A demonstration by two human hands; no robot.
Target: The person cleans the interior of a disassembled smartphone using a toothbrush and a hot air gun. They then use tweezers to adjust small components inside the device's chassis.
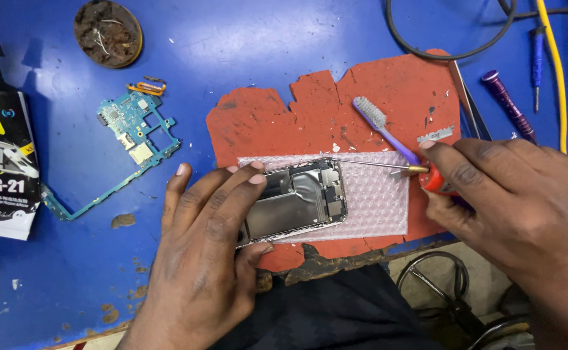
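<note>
The left hand [209, 249] lies flat with its fingers spread over the near end of an opened phone frame [300, 199], pressing it down; the thumb curls against the frame's lower edge. The right hand [510, 201] is closed around the red handle of a small screwdriver [387, 165], pinching it between thumb and forefinger, and the thin metal shaft runs leftward so that its tip meets the upper right corner of the frame. The frame, silver with bare metal plates and small parts showing inside, rests tilted on a sheet of bubble wrap [374, 194], which in turn lies on a worn red mat [336, 110] with ragged edges. On the mat, just above the screwdriver shaft, lies a purple toothbrush [384, 129], bristles up and to the left, and beside it a small metal bracket [435, 135]. Tweezers [470, 107] lie along the mat's right edge. Further right on the blue table [232, 39] are a purple-handled driver [509, 107], a blue driver [537, 55] and a yellow cable [556, 71]; a black cable [452, 45] loops above the mat. To the left, well apart from the hands, lie a green circuit board [131, 136], a tube of glue [2, 149] and a round dirty lid [107, 32]
</note>
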